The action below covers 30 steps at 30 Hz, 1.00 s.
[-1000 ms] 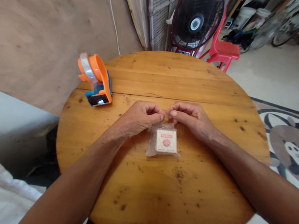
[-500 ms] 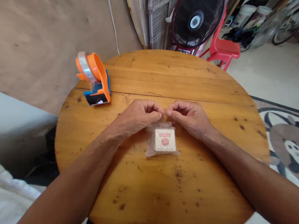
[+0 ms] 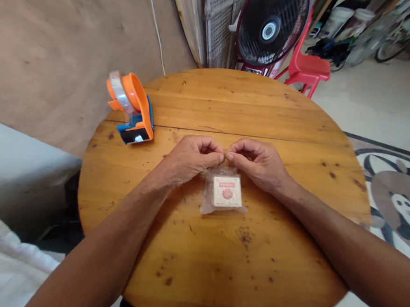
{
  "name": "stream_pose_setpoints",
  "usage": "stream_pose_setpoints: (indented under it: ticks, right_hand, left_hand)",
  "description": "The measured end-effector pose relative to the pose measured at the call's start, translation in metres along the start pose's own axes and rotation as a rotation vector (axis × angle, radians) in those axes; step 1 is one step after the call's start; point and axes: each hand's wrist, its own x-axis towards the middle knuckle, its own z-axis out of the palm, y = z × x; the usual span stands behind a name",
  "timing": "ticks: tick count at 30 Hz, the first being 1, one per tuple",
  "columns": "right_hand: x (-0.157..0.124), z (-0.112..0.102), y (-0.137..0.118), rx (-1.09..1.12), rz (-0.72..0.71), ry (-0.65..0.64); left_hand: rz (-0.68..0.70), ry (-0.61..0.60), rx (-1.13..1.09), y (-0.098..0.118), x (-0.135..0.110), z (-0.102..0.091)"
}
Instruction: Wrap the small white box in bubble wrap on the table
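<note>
A small cream-coloured box [image 3: 227, 192] with red print lies on the table inside a clear bubble-wrap bag [image 3: 208, 201]. Just beyond the bag's far edge, my left hand [image 3: 200, 156] is closed in a pinch of thumb and forefinger. My right hand [image 3: 258, 161] pinches the same way from the other side, its fingertips almost meeting those of the left. What the fingertips hold is too small and see-through to make out; it may be the bag's far edge. Both hands are close over the bag.
The round wooden table [image 3: 248, 262] carries an orange and blue tape dispenser [image 3: 135, 109] at its far left, near the wall. Behind the table stand a fan [image 3: 270, 29] and a red plastic chair [image 3: 307, 67]. A panda-patterned rug [image 3: 401, 205] lies to the right.
My fingertips have drawn slightly closer together, the right hand shifting a little left. The bagged box stays in place; the whole view has shifted slightly.
</note>
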Motion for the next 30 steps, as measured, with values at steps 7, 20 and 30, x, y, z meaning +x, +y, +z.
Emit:
stream_pose_setpoints:
  ticks: [7, 20, 30]
  right_hand:
    - [0.001, -0.004, -0.003, 0.055, 0.058, -0.011]
    - [0.001, -0.012, -0.001, 0.124, 0.149, -0.063]
    - [-0.002, -0.018, -0.003, 0.215, 0.185, -0.027]
  left_hand:
    - [0.026, -0.009, -0.08, -0.003, 0.002, -0.002]
    - [0.177, 0.119, 0.624, 0.026, -0.037, 0.018]
    - [0.517, 0.208, 0.865, 0.01, -0.091, 0.046]
